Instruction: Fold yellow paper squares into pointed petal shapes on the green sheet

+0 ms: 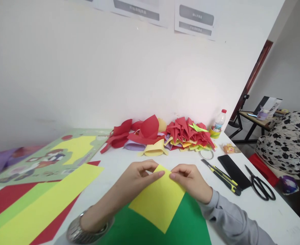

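A square sheet of yellow paper (160, 200) is held up in front of me, one corner pointing down toward me. My left hand (143, 175) pinches it near its top corner between thumb and fingers. On the other side of that corner, my right hand (189, 178) grips the edge the same way. Beneath the paper lies a green sheet or mat (190, 221) on the white table. A metal watch (80, 228) circles my left wrist.
Long yellow (48, 204) and red paper strips lie left, beside a printed green board (86, 160). Folded red paper pieces (184, 131) are heaped by the wall. A bottle (218, 123), tape roll (206, 154), cutter knife (222, 177), black case (233, 171) and scissors (260, 185) stand or lie right.
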### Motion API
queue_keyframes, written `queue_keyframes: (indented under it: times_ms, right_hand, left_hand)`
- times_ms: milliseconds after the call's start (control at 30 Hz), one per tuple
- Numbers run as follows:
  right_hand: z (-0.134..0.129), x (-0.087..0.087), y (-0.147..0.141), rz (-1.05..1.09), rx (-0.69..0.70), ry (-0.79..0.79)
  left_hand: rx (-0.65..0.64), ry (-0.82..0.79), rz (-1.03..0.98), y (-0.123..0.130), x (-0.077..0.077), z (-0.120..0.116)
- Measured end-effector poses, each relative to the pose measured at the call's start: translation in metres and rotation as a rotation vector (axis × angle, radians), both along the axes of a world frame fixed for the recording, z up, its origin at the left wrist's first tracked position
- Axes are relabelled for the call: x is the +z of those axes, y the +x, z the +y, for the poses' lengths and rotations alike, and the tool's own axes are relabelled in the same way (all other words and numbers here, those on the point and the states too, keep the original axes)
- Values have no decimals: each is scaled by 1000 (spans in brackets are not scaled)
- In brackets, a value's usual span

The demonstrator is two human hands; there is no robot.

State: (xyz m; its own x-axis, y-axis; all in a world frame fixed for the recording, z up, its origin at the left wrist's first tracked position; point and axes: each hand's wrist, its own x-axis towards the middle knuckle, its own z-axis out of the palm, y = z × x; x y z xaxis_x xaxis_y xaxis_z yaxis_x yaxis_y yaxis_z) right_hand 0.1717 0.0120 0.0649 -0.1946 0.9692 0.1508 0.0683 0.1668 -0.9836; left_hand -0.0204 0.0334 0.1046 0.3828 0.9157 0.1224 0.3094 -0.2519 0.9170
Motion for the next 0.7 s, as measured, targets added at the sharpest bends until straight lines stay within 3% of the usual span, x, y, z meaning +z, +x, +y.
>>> queue_keyframes:
  times_ms: [167, 400, 600, 700]
  right_hand:
    - [-4, 0, -3, -140, -30, 149]
    - [-7, 1, -3, -243, -14, 239]
    - [-11, 4, -5, -293, 24, 254]
    - [-11, 6, -3, -234, 46, 212]
  left_hand:
    - [-50, 173, 55, 4, -6, -3]
    - [-29, 180, 48, 7, -2, -7]
    - [-109, 263, 141, 9, -6, -10]
    - [-76, 348, 102, 8, -4, -10]
